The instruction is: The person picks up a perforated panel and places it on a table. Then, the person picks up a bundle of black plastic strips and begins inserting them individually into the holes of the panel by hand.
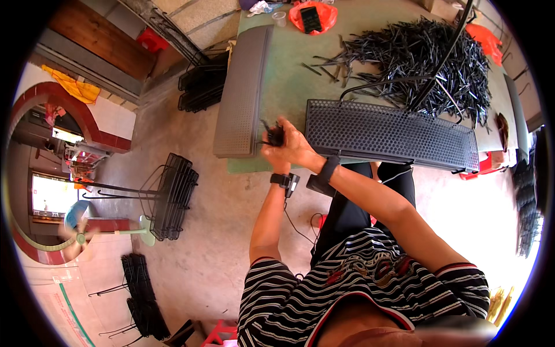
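Observation:
My left hand and my right hand are together at the table's near edge, between two perforated panels. Closed in them is a small bunch of thin black strips, their ends poking out past the fingers. The fingers overlap, so how each one grips is partly hidden. Left of the hands lies a grey perforated panel. On the right, a black mesh shelf with bent wire arms rests along the table edge. A big heap of loose black strips lies behind the shelf.
On the green table, a phone sits on a red plastic bag beside a clear cup. Stacked black wire racks stand on the floor at left, near a fan. More black racks lie lower left.

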The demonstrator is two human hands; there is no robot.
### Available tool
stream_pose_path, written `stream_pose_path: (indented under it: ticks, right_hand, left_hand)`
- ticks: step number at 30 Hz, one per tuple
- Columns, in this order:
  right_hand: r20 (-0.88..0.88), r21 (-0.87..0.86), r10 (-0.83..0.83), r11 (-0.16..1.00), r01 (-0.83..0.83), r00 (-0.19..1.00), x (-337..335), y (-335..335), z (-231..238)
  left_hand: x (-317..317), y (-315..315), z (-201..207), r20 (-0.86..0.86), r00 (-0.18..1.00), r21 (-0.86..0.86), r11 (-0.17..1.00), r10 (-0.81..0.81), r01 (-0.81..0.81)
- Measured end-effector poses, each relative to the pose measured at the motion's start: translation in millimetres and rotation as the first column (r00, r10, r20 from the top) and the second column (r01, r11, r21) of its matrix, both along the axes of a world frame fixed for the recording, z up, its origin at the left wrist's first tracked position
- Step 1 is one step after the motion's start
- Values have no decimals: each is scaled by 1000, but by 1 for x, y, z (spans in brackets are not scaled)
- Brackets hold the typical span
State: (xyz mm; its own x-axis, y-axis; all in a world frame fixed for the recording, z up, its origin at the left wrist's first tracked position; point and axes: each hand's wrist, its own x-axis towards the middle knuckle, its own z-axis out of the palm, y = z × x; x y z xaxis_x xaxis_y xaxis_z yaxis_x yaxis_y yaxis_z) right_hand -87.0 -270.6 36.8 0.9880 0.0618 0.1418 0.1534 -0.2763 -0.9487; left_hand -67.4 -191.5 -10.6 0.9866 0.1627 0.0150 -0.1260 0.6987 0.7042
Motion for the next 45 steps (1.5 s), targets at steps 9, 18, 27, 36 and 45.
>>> stream_pose_path:
  ticks: [9,18,27,36,45]
  right_hand:
    - [77,4,-64,998,64,995,12,1,-3]
    - [-136,276,147,956,-105,980,19,-4,6]
    - [-43,18,113,994,-112,993,14,-13,22]
    - [293,-207,85,978,-24,952,22,-25,17]
    - [171,-108,95,991,-77,981,21,-34,34]
  left_hand:
    - [-6,-10,-4,226,956,806,515,189,-293]
    - [-15,-12,-9,183,957,798,535,223,-277]
    - [-8,-6,-37,390,889,802,387,241,-456]
    - [-4,7,-38,293,945,845,423,145,-327]
    - [-12,3,-29,291,955,871,398,55,-288]
